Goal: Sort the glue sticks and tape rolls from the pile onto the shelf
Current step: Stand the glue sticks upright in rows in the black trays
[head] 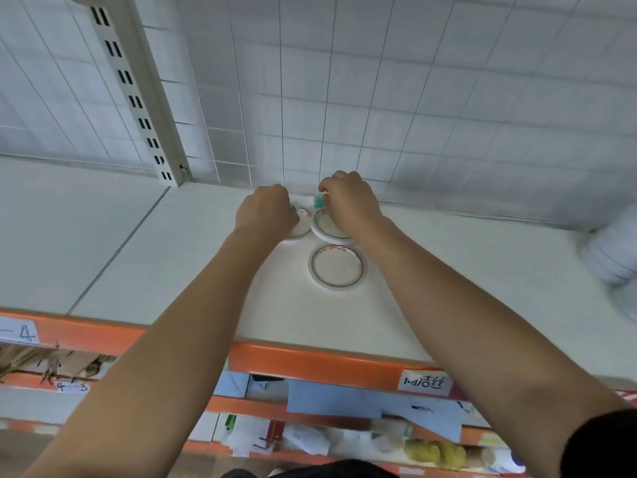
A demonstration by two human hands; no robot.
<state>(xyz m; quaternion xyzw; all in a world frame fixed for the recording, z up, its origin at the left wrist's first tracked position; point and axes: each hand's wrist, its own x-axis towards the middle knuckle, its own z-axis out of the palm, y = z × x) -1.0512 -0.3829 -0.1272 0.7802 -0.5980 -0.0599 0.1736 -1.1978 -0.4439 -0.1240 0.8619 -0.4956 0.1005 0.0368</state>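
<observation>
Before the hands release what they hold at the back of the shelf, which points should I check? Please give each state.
1. Right hand pinches the teal-capped glue stick: ok.
2. Left hand holds a teal item; whether a glue stick: cannot tell.
3. Held things standing upright on the shelf: cannot tell, hands hide them.
4. Rear tape rolls free of the hands: not ok, both hands overlap them.
5. Front tape roll lies flat, apart from the hands: ok.
</observation>
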